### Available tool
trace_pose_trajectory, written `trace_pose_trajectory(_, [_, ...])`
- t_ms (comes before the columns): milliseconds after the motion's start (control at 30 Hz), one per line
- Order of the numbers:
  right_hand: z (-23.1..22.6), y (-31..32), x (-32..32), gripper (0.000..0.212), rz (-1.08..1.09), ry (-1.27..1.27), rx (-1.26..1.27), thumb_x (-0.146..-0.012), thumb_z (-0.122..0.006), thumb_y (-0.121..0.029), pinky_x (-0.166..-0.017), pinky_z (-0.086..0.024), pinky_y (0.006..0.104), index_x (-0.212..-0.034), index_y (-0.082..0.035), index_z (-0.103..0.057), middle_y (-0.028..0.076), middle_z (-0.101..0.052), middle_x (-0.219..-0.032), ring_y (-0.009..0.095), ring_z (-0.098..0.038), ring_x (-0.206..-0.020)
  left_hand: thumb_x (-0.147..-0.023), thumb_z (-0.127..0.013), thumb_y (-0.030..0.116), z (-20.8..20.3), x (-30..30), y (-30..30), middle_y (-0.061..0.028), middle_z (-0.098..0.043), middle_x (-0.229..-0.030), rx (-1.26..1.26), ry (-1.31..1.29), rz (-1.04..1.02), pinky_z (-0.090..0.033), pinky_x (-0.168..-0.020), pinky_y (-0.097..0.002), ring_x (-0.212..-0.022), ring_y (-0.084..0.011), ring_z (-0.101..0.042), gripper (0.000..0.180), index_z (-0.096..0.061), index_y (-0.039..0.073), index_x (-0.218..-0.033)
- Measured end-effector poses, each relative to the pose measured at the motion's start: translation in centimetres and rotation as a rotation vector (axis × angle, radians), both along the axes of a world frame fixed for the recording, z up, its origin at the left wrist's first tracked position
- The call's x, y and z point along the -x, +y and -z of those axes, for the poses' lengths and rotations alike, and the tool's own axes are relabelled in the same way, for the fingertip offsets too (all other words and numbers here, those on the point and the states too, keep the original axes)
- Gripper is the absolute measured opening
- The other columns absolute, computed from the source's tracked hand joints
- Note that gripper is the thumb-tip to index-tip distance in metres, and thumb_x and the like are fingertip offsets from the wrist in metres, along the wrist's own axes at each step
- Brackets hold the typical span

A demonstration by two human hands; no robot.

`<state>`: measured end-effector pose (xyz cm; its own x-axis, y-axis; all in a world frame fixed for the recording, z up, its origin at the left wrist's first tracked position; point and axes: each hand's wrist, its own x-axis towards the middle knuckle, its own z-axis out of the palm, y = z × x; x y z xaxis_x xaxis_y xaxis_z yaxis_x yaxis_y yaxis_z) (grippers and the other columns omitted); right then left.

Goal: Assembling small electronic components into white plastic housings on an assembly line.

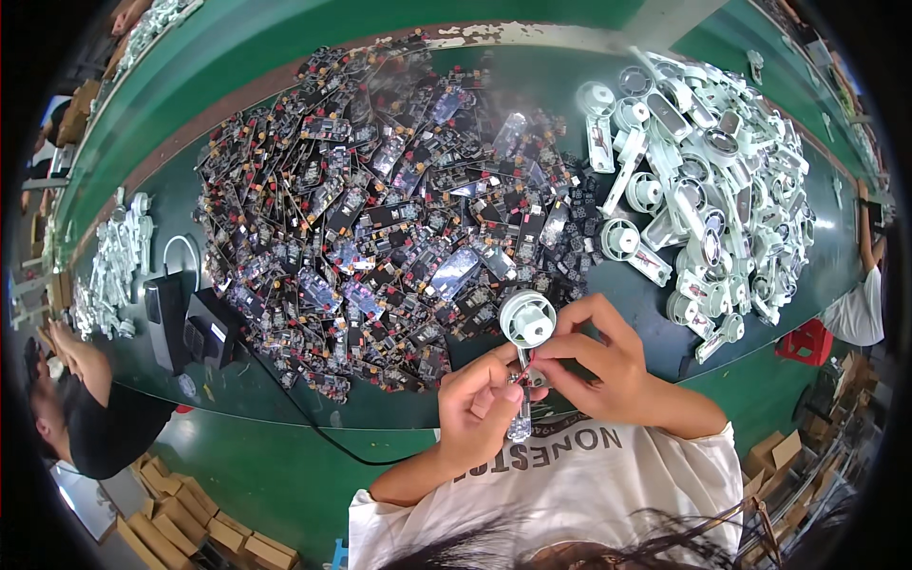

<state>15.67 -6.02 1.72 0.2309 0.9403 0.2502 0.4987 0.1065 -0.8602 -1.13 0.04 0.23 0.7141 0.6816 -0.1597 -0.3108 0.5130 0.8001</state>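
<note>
Close in front of my chest, my left hand [483,399] is closed around the handle of a white handheld fan housing [526,319], whose round head points away from me. Red bits, perhaps wires, show at the neck below the head. There my right hand [600,366] has its thumb and fingertips pinched together against the part; what exactly they grip is too small to make out. Just beyond my hands spreads a large heap of small circuit boards [380,214] with red and black bits. To the right lies a pile of similar white fan housings [708,204].
At the left stand two black boxy devices [211,328], with a black cable [323,435] running over the table's near edge. More white parts [114,271] lie farther left. A co-worker [81,408] sits there. A red stool [805,342] and cardboard boxes [195,518] are on the floor.
</note>
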Motion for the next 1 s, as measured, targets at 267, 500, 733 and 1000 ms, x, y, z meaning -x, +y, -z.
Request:
trace_pose_trajectory(267, [-1.3,0.0,-1.2,0.033,-0.155,-0.17,-0.04,-0.069,-0.075,-0.007,-0.058,-0.036,0.0295,-0.101,-0.007,-0.072,0.004,-0.057,-0.09,0.019,-0.045,-0.069,-0.095,-0.051,0.002,-1.9,-0.6,0.1,-0.0208,-0.053,-0.124,0.097,0.093,-0.106,-0.054,-0.077,-0.0284,-0.089,-0.007,-0.053,0.02,-0.044,-0.002,-0.077])
trace_pose_trajectory(500, [-1.3,-0.2,-0.1,0.018,0.03,0.797,0.336,-0.083,-0.07,-0.001,-0.061,-0.048,0.0203,-0.101,0.002,-0.069,0.007,-0.069,-0.086,0.008,-0.063,-0.073,-0.093,-0.053,-0.004,0.1,-0.2,-0.1,-0.0094,-0.055,-0.104,-0.051,0.1,0.033,-0.048,-0.072,-0.0192,-0.086,-0.0069,-0.057,0.01,-0.044,0.0,-0.091])
trace_pose_trajectory(733, [-1.5,-0.4,-2.0,0.014,-0.069,1.03,0.574,-0.087,-0.066,0.002,-0.069,-0.047,0.0194,-0.1,0.002,-0.069,0.003,-0.068,-0.089,0.005,-0.059,-0.078,-0.088,-0.053,-0.011,-1.0,-0.7,0.5,-0.021,-0.057,-0.119,0.275,0.159,0.017,-0.06,-0.077,-0.0346,-0.097,-0.0217,-0.066,0.044,-0.029,0.006,-0.121])
trace_pose_trajectory(1000, [-1.7,0.3,-1.6,0.013,-0.06,0.286,0.1,-0.081,-0.069,0.003,-0.059,-0.046,0.0231,-0.093,0.004,-0.071,0.013,-0.067,-0.088,0.015,-0.062,-0.074,-0.091,-0.053,-0.004,-0.8,-0.5,0.8,-0.0219,-0.055,-0.127,0.4,0.081,0.1,-0.061,-0.074,-0.0333,-0.102,-0.021,-0.064,0.065,-0.019,0.011,-0.144])
